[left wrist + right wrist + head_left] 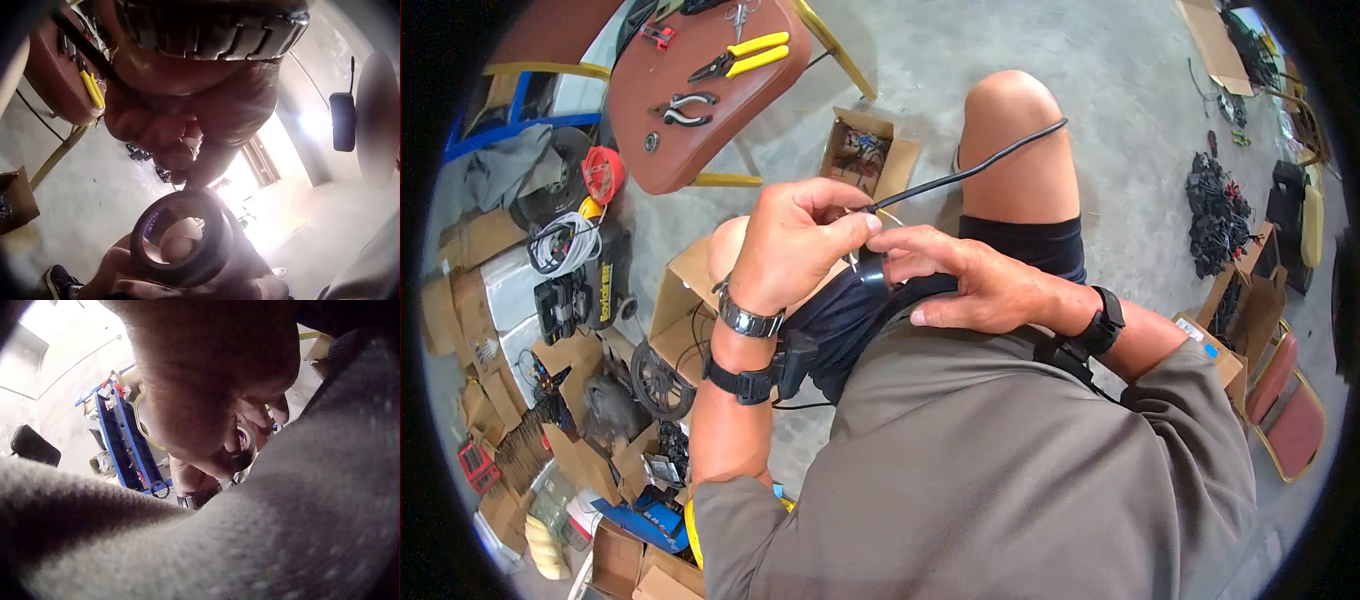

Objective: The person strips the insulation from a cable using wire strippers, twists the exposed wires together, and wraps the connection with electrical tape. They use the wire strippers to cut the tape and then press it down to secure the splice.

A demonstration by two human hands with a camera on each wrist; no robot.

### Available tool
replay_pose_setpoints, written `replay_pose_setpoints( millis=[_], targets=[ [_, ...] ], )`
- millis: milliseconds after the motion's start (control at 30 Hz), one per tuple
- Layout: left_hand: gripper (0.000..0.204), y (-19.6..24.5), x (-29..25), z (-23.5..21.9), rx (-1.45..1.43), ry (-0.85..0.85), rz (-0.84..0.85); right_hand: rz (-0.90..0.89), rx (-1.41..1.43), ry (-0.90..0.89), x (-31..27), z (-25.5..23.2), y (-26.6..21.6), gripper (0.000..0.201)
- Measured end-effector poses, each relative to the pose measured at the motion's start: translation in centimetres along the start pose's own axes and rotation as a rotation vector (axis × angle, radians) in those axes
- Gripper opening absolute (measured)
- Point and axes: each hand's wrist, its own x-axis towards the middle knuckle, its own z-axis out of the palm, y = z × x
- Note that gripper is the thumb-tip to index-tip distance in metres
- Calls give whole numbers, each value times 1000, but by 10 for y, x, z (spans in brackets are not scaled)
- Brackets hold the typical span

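Observation:
My left hand (800,240) pinches a black cable (965,172) between thumb and fingers near its end. The cable runs out over the bare right knee, and thin light-coloured wires (890,216) show beside the fingertips. Just below, my right hand (985,285) holds a roll of black tape (874,274). In the left wrist view the tape roll (219,247) faces the camera, and a fingertip shows through its hole. The right wrist view has the roll (245,460) partly hidden behind the right hand's fingers (215,464).
A brown-topped chair (700,110) at upper left bears yellow-handled snips (750,58), grey-handled pliers (685,108) and a small ring. An open cardboard box (900,165) stands on the floor ahead. Boxes and a wheel (662,382) crowd the left; a black cable pile (1215,215) lies right.

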Motion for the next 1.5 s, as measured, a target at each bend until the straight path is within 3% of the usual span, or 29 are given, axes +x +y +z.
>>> replay_pose_setpoints(
  millis=[167,400,533,567,600,700,800,1033,1133,1500],
  targets=[
    [14,6,-3,5,149,18,-16,-54,-53,-48,1,-5,6,69],
    [11,-6,-3,14,318,174,272,-84,-190,-25,0,-8,9,65],
    [7,-6,-6,16,473,179,328,236,-256,-98,-2,-24,-37,42],
    [7,-10,-5,15,508,187,386,218,-269,-59,-5,-27,-36,29],
    [8,-13,-4,16,492,206,377,72,-237,42,-5,-29,-41,19],
    [9,-14,-5,20,483,252,364,-144,-585,223,13,-42,-67,11],
    [9,-13,-7,24,558,287,386,-314,-938,239,36,-54,-66,11],
    [7,-13,-13,27,687,373,444,-23,-856,-38,65,-54,-52,15],
    [9,-12,-14,27,719,385,458,10,-834,-101,73,-52,-52,15],
    [14,-9,-14,28,678,381,420,-99,-881,-61,72,-51,-40,13]
  ],
)
